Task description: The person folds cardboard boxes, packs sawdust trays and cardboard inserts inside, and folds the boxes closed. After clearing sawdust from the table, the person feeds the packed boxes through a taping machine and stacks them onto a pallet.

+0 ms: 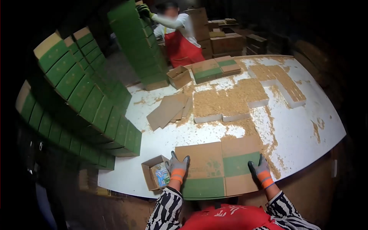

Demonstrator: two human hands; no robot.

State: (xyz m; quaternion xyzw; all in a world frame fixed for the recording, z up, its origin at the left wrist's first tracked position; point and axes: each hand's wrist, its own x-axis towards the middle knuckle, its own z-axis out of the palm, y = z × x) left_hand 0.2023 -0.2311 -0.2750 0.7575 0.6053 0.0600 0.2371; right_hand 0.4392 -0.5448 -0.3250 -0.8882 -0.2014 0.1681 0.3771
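Note:
A flattened cardboard box (203, 163), brown with green bands, lies at the table's near edge in front of me. My left hand (178, 168), in a grey and orange glove, holds its left edge with the thumb over the board. Gripping the right edge is my right hand (261, 171), gloved alike; some of its fingertips are hidden. Just left of my left hand stands a small open carton (147, 171) with blue and white printed packets (160, 174) inside.
Tall stacks of green boxes (82, 90) rise at the left. Brown crumbs cover white blocks (230, 96) mid-table. Loose cardboard sheets (165, 111), another open carton (179, 78) and stacked flat boxes (214, 69) lie farther back. A co-worker (180, 42) in a red apron reaches to a stack.

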